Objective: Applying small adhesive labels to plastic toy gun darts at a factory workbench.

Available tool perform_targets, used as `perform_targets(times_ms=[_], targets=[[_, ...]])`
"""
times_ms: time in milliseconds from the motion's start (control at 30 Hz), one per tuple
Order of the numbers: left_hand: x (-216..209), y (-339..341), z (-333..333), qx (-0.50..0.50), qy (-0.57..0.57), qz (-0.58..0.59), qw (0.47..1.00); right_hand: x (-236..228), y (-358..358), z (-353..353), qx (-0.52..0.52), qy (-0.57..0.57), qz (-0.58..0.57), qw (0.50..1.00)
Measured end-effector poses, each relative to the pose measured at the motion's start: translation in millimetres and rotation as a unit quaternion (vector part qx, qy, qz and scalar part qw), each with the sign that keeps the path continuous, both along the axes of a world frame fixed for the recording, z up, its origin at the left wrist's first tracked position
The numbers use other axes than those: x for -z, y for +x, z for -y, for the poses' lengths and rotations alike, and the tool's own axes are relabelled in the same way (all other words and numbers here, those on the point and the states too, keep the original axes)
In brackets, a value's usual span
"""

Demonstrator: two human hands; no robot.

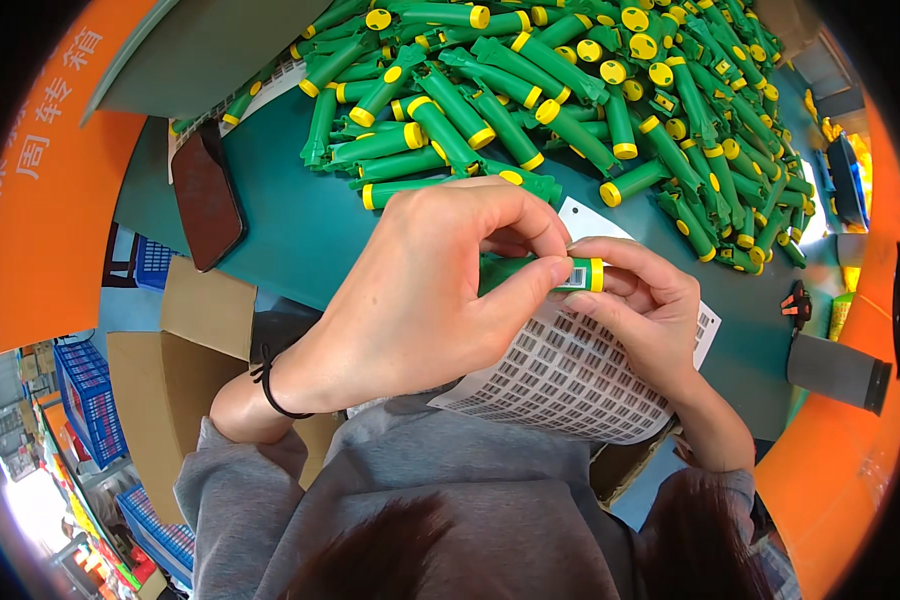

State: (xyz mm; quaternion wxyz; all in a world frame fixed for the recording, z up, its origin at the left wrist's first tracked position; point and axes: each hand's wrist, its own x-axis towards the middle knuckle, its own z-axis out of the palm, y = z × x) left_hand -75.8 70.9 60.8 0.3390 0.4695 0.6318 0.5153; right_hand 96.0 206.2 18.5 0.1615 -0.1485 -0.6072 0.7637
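A green plastic tube with a yellow end cap lies crosswise between my hands. A small white barcode sticker sits on it beside the cap. My left hand, with a black band at the wrist, is closed round the tube's left part, its thumb and forefinger tips at the sticker's edge. My right hand grips the capped end between thumb and fingers. Much of the tube is hidden behind my left hand. Beneath my hands a white sheet of barcode stickers curves down over the table's near edge.
A big heap of similar green tubes covers the far side of the green table. A dark reddish-brown phone-shaped slab lies at left. An open cardboard box stands below left. A grey cylinder lies at right.
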Motion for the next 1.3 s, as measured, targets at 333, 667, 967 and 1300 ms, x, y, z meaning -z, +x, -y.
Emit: perform_targets(times_ms=[333,667,967,1300], targets=[[2,-1,0,0.006,0.005,-0.017,1.000,1,-1,0,-0.006,-0.001,0.002,1.000],[3,0,0,-0.002,-0.014,-0.028,1.000,3,0,0,-0.003,0.000,-0.002,1.000],[14,-17,-1,0.056,-0.092,0.206,0.972,1,4,-5,-0.022,0.110,0.013,0.994],[0,-5,16,0.112,-0.105,0.169,0.974,1,1,1,-0.025,0.196,-0.001,0.980]])
